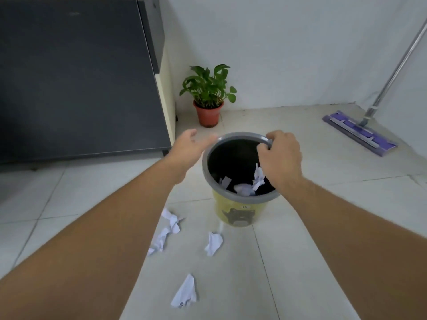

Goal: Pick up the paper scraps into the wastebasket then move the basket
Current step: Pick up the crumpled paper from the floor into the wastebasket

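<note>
A yellow wastebasket (235,213) with a grey rim and black liner stands on the tiled floor at the centre. Several crumpled paper scraps (245,188) lie inside it. My right hand (280,155) is closed on the far right part of the rim. My left hand (188,148) hovers just left of the rim, fingers apart and holding nothing. On the floor in front of the basket lie more white scraps: one (171,219) near my left forearm, another (159,241) below it, one (213,243) at the centre, and one (184,293) nearest to me.
A dark cabinet (76,77) fills the left side. A potted green plant (209,98) stands by the wall behind the basket. A purple flat mop (360,132) rests on the floor at the right, its handle leaning up the wall.
</note>
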The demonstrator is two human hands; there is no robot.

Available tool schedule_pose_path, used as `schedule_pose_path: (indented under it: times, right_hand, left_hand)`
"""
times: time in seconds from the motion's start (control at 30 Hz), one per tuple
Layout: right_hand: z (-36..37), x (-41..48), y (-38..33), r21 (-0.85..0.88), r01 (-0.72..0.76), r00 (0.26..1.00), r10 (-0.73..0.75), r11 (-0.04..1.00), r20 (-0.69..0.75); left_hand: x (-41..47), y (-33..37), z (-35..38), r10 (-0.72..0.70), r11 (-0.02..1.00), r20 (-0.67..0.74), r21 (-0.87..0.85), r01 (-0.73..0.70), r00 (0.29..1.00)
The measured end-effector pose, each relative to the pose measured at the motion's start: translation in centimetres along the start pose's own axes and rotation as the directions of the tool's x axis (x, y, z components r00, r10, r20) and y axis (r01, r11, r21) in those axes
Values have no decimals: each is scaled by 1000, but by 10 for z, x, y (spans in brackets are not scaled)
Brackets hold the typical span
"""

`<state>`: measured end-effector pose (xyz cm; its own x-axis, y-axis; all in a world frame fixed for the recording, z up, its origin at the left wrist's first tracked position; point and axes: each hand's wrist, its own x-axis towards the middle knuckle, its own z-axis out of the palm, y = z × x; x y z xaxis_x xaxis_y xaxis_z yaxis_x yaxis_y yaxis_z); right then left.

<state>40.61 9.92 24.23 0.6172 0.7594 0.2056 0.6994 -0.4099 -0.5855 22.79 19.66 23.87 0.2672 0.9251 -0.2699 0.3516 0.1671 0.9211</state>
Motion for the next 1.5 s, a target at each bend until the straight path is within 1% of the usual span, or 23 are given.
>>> schedule_pose_path:
  times: [0.07, 0.13, 0.2, 0.27, 0.33, 0.37, 0.43, 0.5, 0.63, 0.73, 0.8, 0.87, 0.93, 1.0, 1.07, 1.1, 1.17, 1.23, 1.3, 1.37, 1.43, 1.47, 1.5]
  right_hand:
    - [23, -23, -17, 125, 107, 994, -111, 986, 24]
    - [53, -51, -33, 245, 172, 974, -202, 954, 103]
    - [88, -77, -40, 311, 208, 943, -275, 927, 189]
    - [123, -99, -34, 306, 209, 914, -297, 929, 276]
    - [153, -116, -14, 221, 172, 887, -249, 960, 390]
    - [165, -123, -1, 160, 148, 869, -206, 976, 450]
    - [186, -134, 25, 29, 104, 824, -103, 994, 557]
    - [201, -144, 46, -83, 70, 773, -1, 994, 634]
    - [227, -159, 69, -184, 62, 703, 88, 981, 705]
    - [243, -166, 77, -232, 55, 659, 140, 971, 739]
    - [251, -171, 80, -247, 69, 631, 149, 967, 761]
    - [256, -178, 80, -248, 89, 605, 145, 965, 783]
    - [260, -191, 78, -239, 123, 599, 120, 963, 791]
    - [262, -211, 72, -239, 180, 602, 86, 954, 794]
    - [264, -234, 67, -250, 247, 605, 53, 936, 794]
    - [265, -246, 65, -250, 277, 600, 36, 928, 799]
    - [265, -266, 62, -239, 328, 586, 2, 914, 810]
    - [265, -283, 60, -230, 341, 597, -21, 912, 802]
    - [262, -292, 58, -225, 308, 597, -4, 925, 802]
    - [260, -294, 57, -226, 255, 561, 47, 940, 826]
    - [258, -291, 54, -193, 120, 522, 103, 974, 847]
    - [257, -289, 53, -165, 60, 524, 110, 984, 845]
    - [257, -286, 51, -152, 33, 536, 110, 988, 837]
  left_hand:
    - [-7, -36, -44, -56, 995, -60, 76, 61, 997]
    - [-20, -86, -88, -160, 969, -119, 172, 179, 980]
    - [-36, -140, -126, -258, 919, -189, 255, 301, 948]
    - [-50, -189, -151, -305, 842, -240, 383, 379, 922]
    - [-60, -230, -162, -311, 731, -248, 554, 398, 917]
    - [-62, -249, -164, -308, 668, -217, 644, 373, 926]
    - [-62, -280, -160, -299, 528, -107, 809, 258, 948]
    - [-55, -303, -153, -293, 438, -4, 888, 138, 956]
    - [-33, -323, -136, -283, 301, 97, 954, -8, 954]
    - [-17, -333, -131, -314, 178, 145, 980, -92, 938]
    - [-12, -340, -134, -352, 113, 150, 987, -117, 924]
    - [-16, -346, -138, -393, 73, 140, 990, -121, 909]
    - [-27, -353, -141, -412, 36, 118, 993, -113, 904]
    - [-43, -360, -141, -377, 40, 110, 994, -103, 920]
    - [-55, -367, -139, -330, 114, 130, 989, -97, 935]
    - [-60, -369, -136, -313, 170, 136, 982, -85, 940]
    - [-69, -371, -127, -301, 320, 145, 946, -43, 943]
    - [-80, -373, -112, -297, 462, 180, 886, -24, 938]
    - [-95, -374, -89, -283, 541, 206, 841, -22, 937]
    - [-110, -377, -63, -272, 561, 204, 828, -17, 940]
    - [-123, -380, -40, -260, 574, 224, 818, -36, 939]
    - [-126, -381, -31, -257, 614, 245, 788, -38, 935]
    - [-128, -380, -23, -266, 683, 262, 730, -11, 928]
